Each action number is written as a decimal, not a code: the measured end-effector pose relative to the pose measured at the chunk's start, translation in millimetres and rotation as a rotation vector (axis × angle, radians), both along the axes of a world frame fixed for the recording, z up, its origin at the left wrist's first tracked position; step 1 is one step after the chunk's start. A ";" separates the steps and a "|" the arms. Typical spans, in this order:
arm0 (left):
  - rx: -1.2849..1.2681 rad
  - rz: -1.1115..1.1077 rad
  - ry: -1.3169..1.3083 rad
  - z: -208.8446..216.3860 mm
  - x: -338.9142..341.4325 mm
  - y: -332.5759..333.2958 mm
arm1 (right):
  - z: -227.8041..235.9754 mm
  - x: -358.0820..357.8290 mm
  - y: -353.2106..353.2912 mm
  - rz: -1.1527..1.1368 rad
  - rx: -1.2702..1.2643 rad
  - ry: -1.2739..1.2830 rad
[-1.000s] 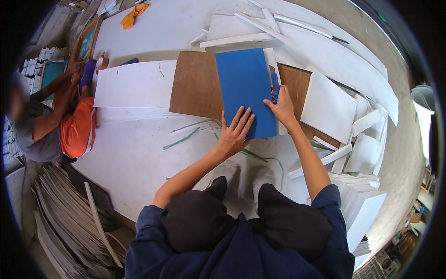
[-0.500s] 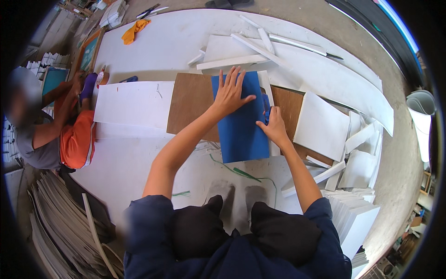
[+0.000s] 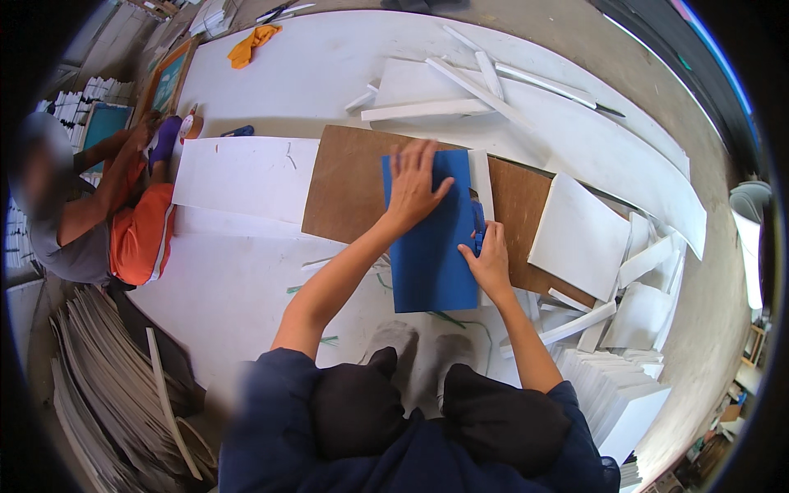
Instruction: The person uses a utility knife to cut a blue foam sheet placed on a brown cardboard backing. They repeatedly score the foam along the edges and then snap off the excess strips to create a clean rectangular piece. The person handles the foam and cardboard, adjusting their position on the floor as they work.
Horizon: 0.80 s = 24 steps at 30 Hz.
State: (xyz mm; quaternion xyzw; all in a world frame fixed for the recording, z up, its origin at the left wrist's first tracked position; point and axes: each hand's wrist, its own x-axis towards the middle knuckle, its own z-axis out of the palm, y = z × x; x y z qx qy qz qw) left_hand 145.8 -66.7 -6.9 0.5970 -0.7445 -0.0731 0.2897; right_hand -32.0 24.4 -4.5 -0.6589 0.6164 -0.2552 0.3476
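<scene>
Okay so from the head cam, the left hand (image 3: pixel 417 193) is spread out on the upper part of a blue rectangular panel (image 3: pixel 431 263), thumb sticking off to the right, fingertips kinda blurry. The right hand (image 3: pixel 490 261) is by the panel's right edge, fingers curled around what looks like a blue utility knife (image 3: pixel 478 220), thumb on or right by the edge. Blade's too small for me to make out.

The blue panel lies across a long brown board (image 3: pixel 349 172), its near end sticking out past the board toward the feet, with a white strip (image 3: pixel 482 182) showing along its right side. A white panel (image 3: pixel 575 234) sits further right on that same board, near a bunch of white offcuts. Left of the board there's a white sheet (image 3: pixel 246 177), and past that a co-worker in orange trousers (image 3: pixel 144 234). Orange cloth (image 3: pixel 253 47) up top left, too.
</scene>
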 end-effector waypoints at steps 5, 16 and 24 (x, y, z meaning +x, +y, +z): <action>0.072 0.312 0.270 -14.4 30.5 62.0 | 4.8 2.0 -1.9 -0.004 0.025 0.012; 0.157 0.227 0.168 -23.6 18.2 96.3 | 3.8 -3.2 -4.3 0.052 0.022 0.029; 0.342 0.411 0.062 -1.3 15.6 94.5 | 1.6 -30.8 -13.6 0.069 0.147 -0.235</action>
